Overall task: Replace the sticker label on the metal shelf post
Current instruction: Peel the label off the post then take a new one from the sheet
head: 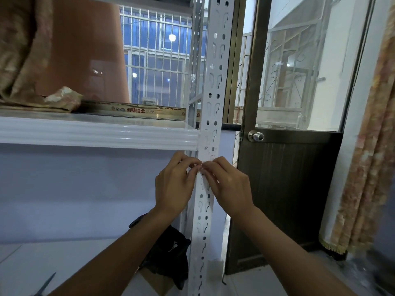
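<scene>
A white perforated metal shelf post [213,86] runs upright through the middle of the head view. My left hand [174,184] and my right hand [228,184] meet on the post just below the white shelf [96,133]. Their fingertips pinch together against the post's face around a small pale sticker label [202,171], most of which the fingers hide. I cannot tell whether the label is stuck down or lifted.
A dark metal door [288,189] with a round knob [255,136] stands right of the post, a patterned curtain [367,167] beyond it. On the shelf sit a brown bucket [85,50] and folded cloth [62,99]. A black bag [168,255] lies on the floor, scissors [46,284] at bottom left.
</scene>
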